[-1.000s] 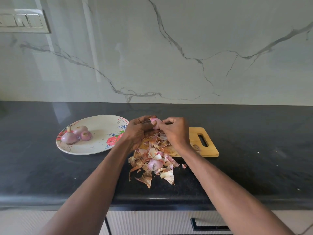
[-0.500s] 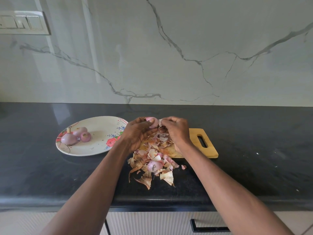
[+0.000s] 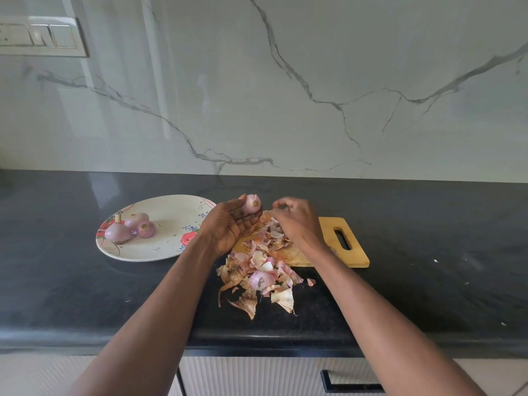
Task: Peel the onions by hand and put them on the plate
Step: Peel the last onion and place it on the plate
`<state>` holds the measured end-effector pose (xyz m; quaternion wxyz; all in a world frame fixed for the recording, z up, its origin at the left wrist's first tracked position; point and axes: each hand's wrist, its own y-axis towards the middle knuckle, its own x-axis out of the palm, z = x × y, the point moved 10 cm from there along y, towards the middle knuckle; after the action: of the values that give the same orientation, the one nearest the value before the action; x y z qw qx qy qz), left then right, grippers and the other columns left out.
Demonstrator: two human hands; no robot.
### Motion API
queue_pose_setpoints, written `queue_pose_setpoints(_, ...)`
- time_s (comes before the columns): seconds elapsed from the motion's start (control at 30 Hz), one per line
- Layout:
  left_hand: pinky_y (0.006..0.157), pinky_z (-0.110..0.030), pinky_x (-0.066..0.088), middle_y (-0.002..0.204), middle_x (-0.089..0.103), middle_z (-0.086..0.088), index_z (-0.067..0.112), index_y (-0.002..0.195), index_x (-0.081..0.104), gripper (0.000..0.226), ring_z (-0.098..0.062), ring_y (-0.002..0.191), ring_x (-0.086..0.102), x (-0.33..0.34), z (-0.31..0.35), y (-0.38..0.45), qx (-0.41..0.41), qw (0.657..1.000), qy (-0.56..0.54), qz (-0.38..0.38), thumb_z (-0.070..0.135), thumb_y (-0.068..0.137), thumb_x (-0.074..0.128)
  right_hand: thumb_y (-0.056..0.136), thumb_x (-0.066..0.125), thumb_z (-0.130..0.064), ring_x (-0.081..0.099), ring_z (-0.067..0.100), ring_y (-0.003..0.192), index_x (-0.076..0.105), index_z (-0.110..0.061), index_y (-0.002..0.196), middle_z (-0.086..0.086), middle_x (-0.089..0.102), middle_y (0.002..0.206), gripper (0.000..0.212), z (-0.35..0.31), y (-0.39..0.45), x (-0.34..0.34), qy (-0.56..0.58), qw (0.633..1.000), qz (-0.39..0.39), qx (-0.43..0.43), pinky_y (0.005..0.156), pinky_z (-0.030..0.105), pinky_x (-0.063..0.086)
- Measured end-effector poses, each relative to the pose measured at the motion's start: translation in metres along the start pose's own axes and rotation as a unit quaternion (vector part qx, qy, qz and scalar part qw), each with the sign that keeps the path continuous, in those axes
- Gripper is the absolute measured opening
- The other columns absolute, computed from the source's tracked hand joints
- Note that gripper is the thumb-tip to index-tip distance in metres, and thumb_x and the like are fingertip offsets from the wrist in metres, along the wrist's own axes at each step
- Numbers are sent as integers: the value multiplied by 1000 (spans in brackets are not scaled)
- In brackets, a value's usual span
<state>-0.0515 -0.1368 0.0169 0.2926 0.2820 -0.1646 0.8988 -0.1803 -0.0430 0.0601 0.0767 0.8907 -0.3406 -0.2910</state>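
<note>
My left hand (image 3: 228, 224) holds a small peeled pink onion (image 3: 252, 203) at its fingertips, raised above the far edge of the cutting board. A short gap to the right, my right hand (image 3: 297, 221) hovers over the peel pile with curled fingers; whether it pinches a scrap of skin is unclear. The floral white plate (image 3: 168, 247) lies to the left with three peeled onions (image 3: 130, 228) on its left side. Another pink onion (image 3: 261, 278) sits among the loose skins (image 3: 257, 281) in front of the board.
A wooden cutting board (image 3: 340, 244) with a handle slot lies under my right hand on the black countertop (image 3: 428, 252). Peels spill off its front-left corner towards the counter's front edge. A marble wall stands behind; a drawer handle (image 3: 351, 384) shows below.
My hands have come apart: the left keeps the onion and has turned palm-up, while the right has pulled away to the right, off the onion.
</note>
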Motion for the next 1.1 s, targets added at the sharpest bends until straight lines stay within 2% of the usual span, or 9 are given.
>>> queue_pose_setpoints(0.07,70,-31,63,92,74,-23,1,112,61,17,-28,79,72,-2,-1,0,-1,1000,8,9,9,98,59,86,69,-21,51,3,49,67,-17,58,1,73,73,29,-1,1,6,-43,999,-11,-26,50,19,39)
queue_pose_setpoints(0.1,68,-30,62,89,74,-22,2,111,61,16,-26,76,72,-3,-1,0,0,1000,12,12,10,98,60,86,72,-21,51,-1,51,70,-18,62,-2,74,80,25,1,2,7,-57,998,-16,-28,51,14,39)
queue_pose_setpoints(0.13,66,-30,61,84,74,-20,3,110,61,15,-25,73,71,-3,0,0,0,1000,18,13,11,98,60,86,74,-21,55,-5,61,76,-18,78,-6,73,89,9,-1,2,8,-49,998,-20,-31,55,8,39)
queue_pose_setpoints(0.23,61,-28,61,77,73,-17,1,108,62,16,-23,67,69,0,0,-1,1,999,42,5,13,98,61,85,77,-17,59,0,93,67,-21,125,-9,65,115,42,-12,2,1,-13,997,-12,-72,66,1,41)
queue_pose_setpoints(0.33,61,-27,60,81,71,-18,-2,107,63,17,-22,65,68,4,-1,-2,-2,998,62,-13,12,98,61,88,72,-15,54,1,106,61,-23,133,-8,59,124,47,-25,-2,6,-13,993,-30,-114,73,0,42)
queue_pose_setpoints(0.4,62,-28,60,81,72,-19,-3,105,63,15,-23,67,67,6,-2,-2,-3,997,73,-22,9,97,61,89,71,-12,56,7,110,66,-20,128,-4,62,126,40,-25,-2,11,-23,991,-36,-126,86,11,48)
queue_pose_setpoints(0.7,72,-31,64,104,69,-26,-9,109,62,20,-29,85,72,4,-1,3,11,997,70,-28,6,96,64,85,75,-9,65,7,83,76,-10,100,-2,73,97,15,-22,-3,-1,-15,989,34,-142,67,9,49)
queue_pose_setpoints(1.0,75,-33,64,104,69,-25,-9,116,59,24,-29,86,73,8,1,0,22,997,61,-34,4,97,61,88,73,-12,65,5,81,77,-11,98,-3,74,94,11,-16,3,3,0,992,12,-125,65,6,43)
queue_pose_setpoints(1.1,69,-31,63,93,72,-23,-10,114,59,20,-27,79,75,5,3,1,33,998,44,-12,2,98,59,88,72,-11,62,7,76,75,-14,88,-4,71,84,4,-12,5,8,60,995,-16,-73,67,13,45)
